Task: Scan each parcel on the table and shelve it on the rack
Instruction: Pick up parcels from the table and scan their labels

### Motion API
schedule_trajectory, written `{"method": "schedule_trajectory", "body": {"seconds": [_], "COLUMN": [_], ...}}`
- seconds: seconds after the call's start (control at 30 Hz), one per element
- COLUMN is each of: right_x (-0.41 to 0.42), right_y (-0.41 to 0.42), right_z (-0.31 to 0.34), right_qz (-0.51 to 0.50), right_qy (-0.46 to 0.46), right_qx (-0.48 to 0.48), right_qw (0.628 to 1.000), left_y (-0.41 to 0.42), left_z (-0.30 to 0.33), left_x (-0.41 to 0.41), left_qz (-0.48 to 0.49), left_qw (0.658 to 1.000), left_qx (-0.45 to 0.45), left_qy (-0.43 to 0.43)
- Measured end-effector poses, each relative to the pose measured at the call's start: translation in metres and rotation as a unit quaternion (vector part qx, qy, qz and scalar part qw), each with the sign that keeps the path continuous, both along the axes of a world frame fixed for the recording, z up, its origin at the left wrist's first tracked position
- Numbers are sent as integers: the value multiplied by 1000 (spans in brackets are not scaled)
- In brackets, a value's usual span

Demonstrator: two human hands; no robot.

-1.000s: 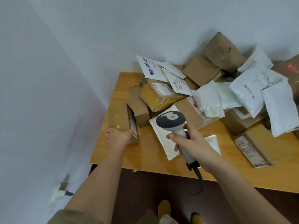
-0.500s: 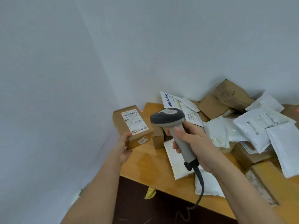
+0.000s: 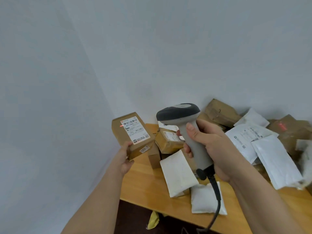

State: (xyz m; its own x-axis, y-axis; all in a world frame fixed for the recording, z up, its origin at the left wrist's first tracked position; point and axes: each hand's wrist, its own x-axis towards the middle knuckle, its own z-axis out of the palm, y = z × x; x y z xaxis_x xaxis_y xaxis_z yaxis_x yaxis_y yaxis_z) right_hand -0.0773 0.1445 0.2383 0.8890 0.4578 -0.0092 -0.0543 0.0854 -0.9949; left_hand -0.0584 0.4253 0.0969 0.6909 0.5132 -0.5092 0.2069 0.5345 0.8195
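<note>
While your left hand (image 3: 125, 157) is gripping the small box (image 3: 133, 135) above the desk (image 3: 146, 191) edge | your right hand (image 3: 212, 149) is holding the scanner (image 3: 184, 125) just right of it | red dot is landing on the label's (image 3: 135, 131) left edge, so the beam is needing a slight rightward shift.

Open air lies to the left of the table (image 3: 143, 188), bounded by two bare walls (image 3: 50, 81) meeting in a corner; nothing hangs there. The left hand (image 3: 125, 157) holds a small box (image 3: 121, 134) up in that gap. The tabletop's near left strip is bare wood. Behind and to the right, a heap of cartons (image 3: 221, 112) and white mailers (image 3: 276, 159) blocks the way, apparently reaching the rear wall. The right hand (image 3: 212, 147) and scanner (image 3: 179, 114) stand before the heap, with the cable (image 3: 217, 206) trailing over the near edge.
</note>
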Motion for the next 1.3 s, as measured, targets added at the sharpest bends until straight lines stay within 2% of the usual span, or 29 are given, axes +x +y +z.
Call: {"method": "schedule_trajectory", "body": {"seconds": [0.3, 0.5, 0.73, 1.0, 1.17, 1.3], "right_x": [-10, -14, -22, -50, -80, -116], "right_y": [-36, -60, -87, -107, -102, -86], "right_z": [17, 24, 21, 18, 24, 24], "right_qz": [-17, -13, 5, 44, 65, 123], "right_qy": [-8, 6, 4, 18, 16, 23], "right_qx": [9, 16, -5, 18, 31, 3], "right_qw": [1000, 1000, 1000, 999, 997, 992], "left_y": [-10, -27, -53, -71, -66, -58], "left_z": [-6, 3, 3, -7, -3, 7], "left_x": [2, 1, -14, -72, -123, -188], "left_qz": [-33, -5, 40, 50, 88, 135], "left_qw": [999, 998, 994, 992, 988, 980], "left_qx": [17, 21, -14, -17, -27, -19], "left_qy": [-32, -51, -100, -113, -120, -143]}}
